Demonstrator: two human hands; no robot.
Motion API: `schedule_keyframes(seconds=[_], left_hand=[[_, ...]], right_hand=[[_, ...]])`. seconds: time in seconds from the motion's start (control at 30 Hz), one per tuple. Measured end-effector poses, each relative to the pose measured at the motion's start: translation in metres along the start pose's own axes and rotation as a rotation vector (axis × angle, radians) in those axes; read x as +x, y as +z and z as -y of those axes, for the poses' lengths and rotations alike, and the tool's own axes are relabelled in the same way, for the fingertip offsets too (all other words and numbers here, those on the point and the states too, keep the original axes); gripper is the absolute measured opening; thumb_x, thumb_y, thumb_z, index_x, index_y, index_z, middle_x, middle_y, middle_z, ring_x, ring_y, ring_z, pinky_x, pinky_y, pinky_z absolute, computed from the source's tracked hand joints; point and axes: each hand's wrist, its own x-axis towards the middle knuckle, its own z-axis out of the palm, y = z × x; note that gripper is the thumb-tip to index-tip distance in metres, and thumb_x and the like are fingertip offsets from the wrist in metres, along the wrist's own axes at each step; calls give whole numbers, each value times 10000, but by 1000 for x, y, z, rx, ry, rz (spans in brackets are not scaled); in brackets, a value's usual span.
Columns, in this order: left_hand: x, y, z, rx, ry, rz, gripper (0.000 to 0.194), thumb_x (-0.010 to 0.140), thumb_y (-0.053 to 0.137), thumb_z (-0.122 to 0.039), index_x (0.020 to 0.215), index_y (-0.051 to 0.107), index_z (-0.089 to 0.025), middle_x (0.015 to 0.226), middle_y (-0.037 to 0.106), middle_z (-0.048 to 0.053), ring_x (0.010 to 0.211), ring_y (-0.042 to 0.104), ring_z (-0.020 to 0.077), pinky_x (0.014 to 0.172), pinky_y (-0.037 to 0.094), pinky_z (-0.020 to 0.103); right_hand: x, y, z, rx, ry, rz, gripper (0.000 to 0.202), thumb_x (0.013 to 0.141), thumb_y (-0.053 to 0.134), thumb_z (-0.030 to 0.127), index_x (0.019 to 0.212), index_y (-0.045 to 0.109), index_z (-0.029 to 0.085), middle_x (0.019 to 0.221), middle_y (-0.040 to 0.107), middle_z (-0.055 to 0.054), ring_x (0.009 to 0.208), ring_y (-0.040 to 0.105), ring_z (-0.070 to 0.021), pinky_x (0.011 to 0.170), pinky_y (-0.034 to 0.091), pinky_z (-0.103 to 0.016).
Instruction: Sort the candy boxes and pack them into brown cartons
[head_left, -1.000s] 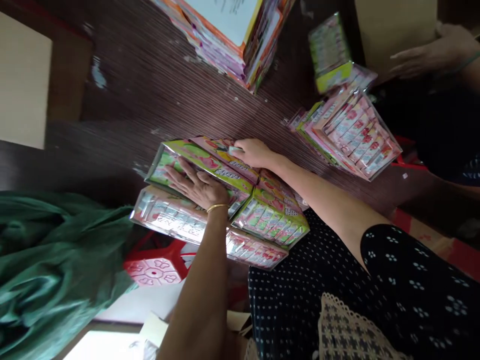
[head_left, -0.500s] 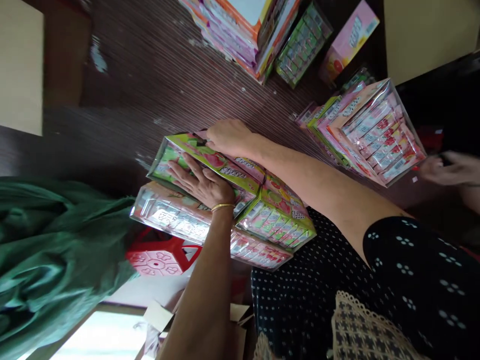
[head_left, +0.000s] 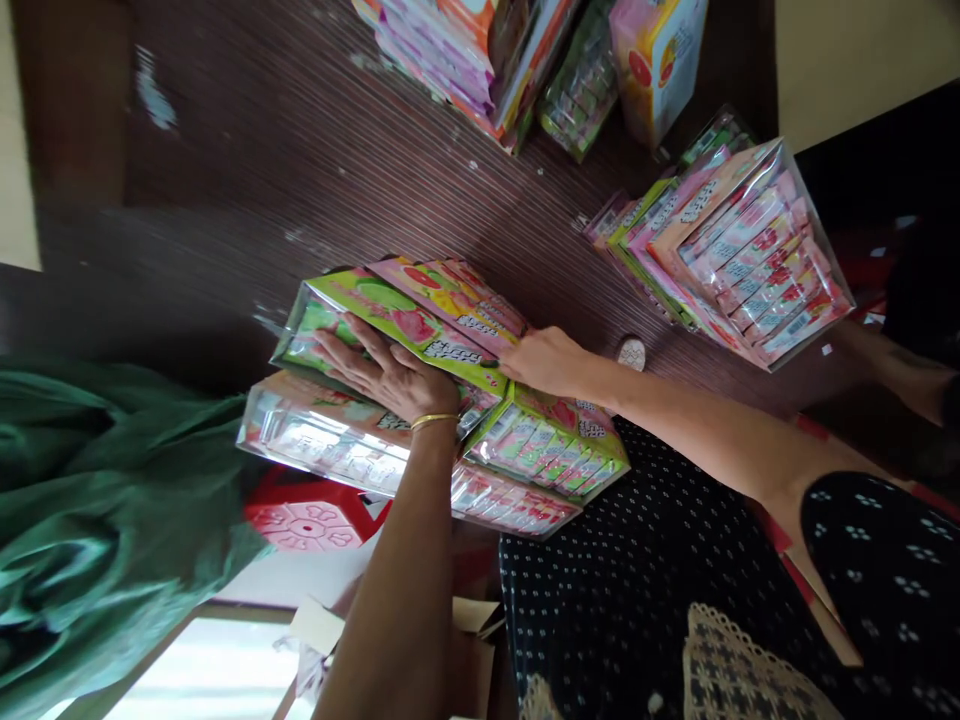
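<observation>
My left hand (head_left: 386, 372), with a gold bangle at the wrist, lies spread on the clear side of a green candy box (head_left: 405, 315) near the table's edge. My right hand (head_left: 541, 362) has its fingers curled down at the near end of a pink and yellow box (head_left: 450, 298) behind the green one; what its fingertips hold, if anything, is hidden. Another green box (head_left: 547, 440) adjoins these on the right. Below them is a clear-sided box with pale packets (head_left: 322, 425).
More candy boxes (head_left: 757, 255) stand in a row at the right, near another person's arm (head_left: 892, 370). Stacked packs (head_left: 450, 60) and an upright yellow box (head_left: 656, 65) are at the back. A red stool (head_left: 315, 515) and green cloth (head_left: 112, 500) lie lower left.
My right hand has moved right and nearer along the boxes, from their far left corner. My left hand stays on the green box. The yellow box at the back now stands more upright.
</observation>
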Motion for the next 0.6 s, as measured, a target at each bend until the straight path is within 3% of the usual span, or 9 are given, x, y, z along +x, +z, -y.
schedule_keyframes(seconds=[0.07, 0.1, 0.17, 0.23, 0.33, 0.4, 0.47, 0.53, 0.6], left_hand=[[-1, -3, -4, -25, 17, -3, 628, 1063, 224, -478, 1610, 323, -186, 1715, 174, 119, 1611, 17, 300, 1320, -3, 531], [-2, -4, -6, -41, 29, -6, 615, 1061, 226, -475, 1599, 347, -203, 1715, 179, 104, 1611, 10, 310, 1321, -4, 545], [-2, -5, -7, -60, 39, -6, 609, 1055, 228, -468, 1586, 370, -205, 1719, 174, 95, 1609, 7, 324, 1324, 11, 559], [-1, -5, -7, -49, 28, -2, 626, 1052, 219, -468, 1586, 368, -176, 1721, 167, 110, 1608, 21, 329, 1323, 23, 561], [-1, -4, -4, -11, 14, -5, 655, 1048, 190, -464, 1607, 320, -150, 1717, 179, 116, 1611, 11, 298, 1321, 26, 545], [-2, -5, -3, 7, 25, -13, 651, 1042, 189, -465, 1624, 284, -191, 1721, 179, 82, 1613, -7, 253, 1327, 37, 509], [-2, -6, -3, 22, 47, -15, 645, 1037, 201, -479, 1630, 270, -236, 1727, 166, 56, 1613, 7, 219, 1331, 50, 473], [-2, -7, -4, 31, 65, -4, 657, 1029, 212, -500, 1630, 267, -241, 1729, 155, 61, 1612, 33, 216, 1330, 53, 465], [-1, -7, -3, 32, 63, -3, 698, 1018, 198, -513, 1630, 264, -184, 1725, 151, 106, 1612, 51, 236, 1325, 51, 472]], right_hand=[[-16, -9, -15, -97, 75, 43, 301, 1046, 517, 324, 1005, 739, 125, 845, 711, -109, 928, 695, -255, 853, 499, -374], [-12, -16, -20, -106, 117, 10, 328, 1057, 495, 350, 1032, 735, 128, 863, 716, -112, 939, 697, -256, 861, 506, -380], [23, -30, -25, -84, 179, -127, 396, 1084, 420, 383, 1111, 715, 120, 966, 729, -130, 997, 695, -258, 896, 512, -395], [76, -37, -22, -22, 169, -225, 434, 1091, 391, 406, 1175, 695, 108, 1115, 723, -150, 1091, 676, -262, 948, 506, -398], [129, -23, -15, -13, 58, -137, 399, 1079, 417, 369, 1237, 675, 108, 1264, 697, -148, 1202, 634, -260, 1004, 493, -379], [118, -4, -21, -88, -11, -84, 398, 1085, 378, 320, 1264, 665, 110, 1271, 700, -145, 1216, 631, -249, 1002, 489, -360], [76, 9, -37, -164, -30, 35, 407, 1087, 362, 315, 1264, 676, 126, 1207, 727, -145, 1167, 664, -245, 951, 499, -343], [35, 10, -56, -200, 37, 173, 395, 1077, 400, 354, 1222, 709, 155, 1148, 746, -142, 1117, 694, -255, 894, 509, -331], [25, 1, -70, -195, 142, 142, 433, 1083, 373, 389, 1199, 724, 162, 1136, 748, -150, 1105, 703, -265, 872, 514, -333]])
